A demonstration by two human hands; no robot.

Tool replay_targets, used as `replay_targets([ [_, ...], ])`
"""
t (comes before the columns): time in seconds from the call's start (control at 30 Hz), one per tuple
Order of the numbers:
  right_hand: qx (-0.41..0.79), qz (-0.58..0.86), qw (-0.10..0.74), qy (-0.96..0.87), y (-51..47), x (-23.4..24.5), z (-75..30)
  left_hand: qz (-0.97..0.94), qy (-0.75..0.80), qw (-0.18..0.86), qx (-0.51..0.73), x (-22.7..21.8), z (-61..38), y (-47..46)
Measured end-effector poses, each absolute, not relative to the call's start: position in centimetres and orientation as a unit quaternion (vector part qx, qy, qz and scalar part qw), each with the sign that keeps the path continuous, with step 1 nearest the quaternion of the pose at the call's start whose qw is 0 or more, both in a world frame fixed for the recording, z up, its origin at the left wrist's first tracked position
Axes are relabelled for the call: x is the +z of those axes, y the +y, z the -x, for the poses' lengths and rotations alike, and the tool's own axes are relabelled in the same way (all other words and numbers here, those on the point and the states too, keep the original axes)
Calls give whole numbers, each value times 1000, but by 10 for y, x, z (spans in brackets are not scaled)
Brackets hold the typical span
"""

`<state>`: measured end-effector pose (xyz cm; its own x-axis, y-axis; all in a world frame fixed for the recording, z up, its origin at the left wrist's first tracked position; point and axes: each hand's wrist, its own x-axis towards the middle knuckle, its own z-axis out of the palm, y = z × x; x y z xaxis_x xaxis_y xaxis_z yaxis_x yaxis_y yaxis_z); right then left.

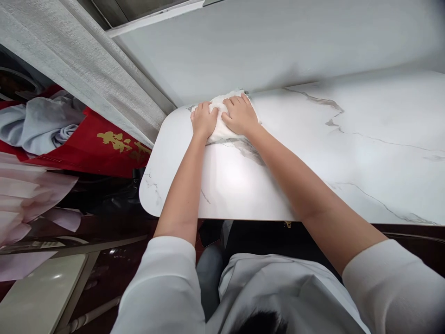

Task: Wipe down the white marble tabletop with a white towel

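Observation:
A folded white cloth [222, 125] lies on the white marble-patterned tabletop [236, 181], close to where the top meets the wall. My left hand [204, 121] presses down on the cloth's left part, its fingers bent over it and the thumb pointing inward. On the right part rests my right hand [241, 113], gripping the cloth with its fingertips near the far edge. A strip of the cloth shows between the two thumbs. Both arms reach straight forward across the table. The underside of the cloth is hidden.
A pale wall [278, 41] borders the table's far side. At the left hangs a light curtain [86, 60]. Beyond it stands a red bag [100, 148] with gold lettering, holding pale clothing [41, 123]. Pink sheer fabric [28, 195] hangs at the far left.

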<state>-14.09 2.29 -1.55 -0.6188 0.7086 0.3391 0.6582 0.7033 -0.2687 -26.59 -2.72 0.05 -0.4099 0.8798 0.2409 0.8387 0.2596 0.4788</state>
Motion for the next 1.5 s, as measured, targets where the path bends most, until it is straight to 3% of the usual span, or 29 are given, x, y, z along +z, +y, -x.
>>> replay_targets([
  [0.23, 78, 331, 194, -920, 48, -20, 139, -552, 787, 40, 273, 1, 269, -24],
  [0.93, 47, 392, 163, -904, 59, -2, 138, -556, 787, 38, 265, -1, 275, 16],
  [1.5, 0, 341, 162, -926, -71, -10, 59, -592, 775, 44, 215, 3, 198, -132],
])
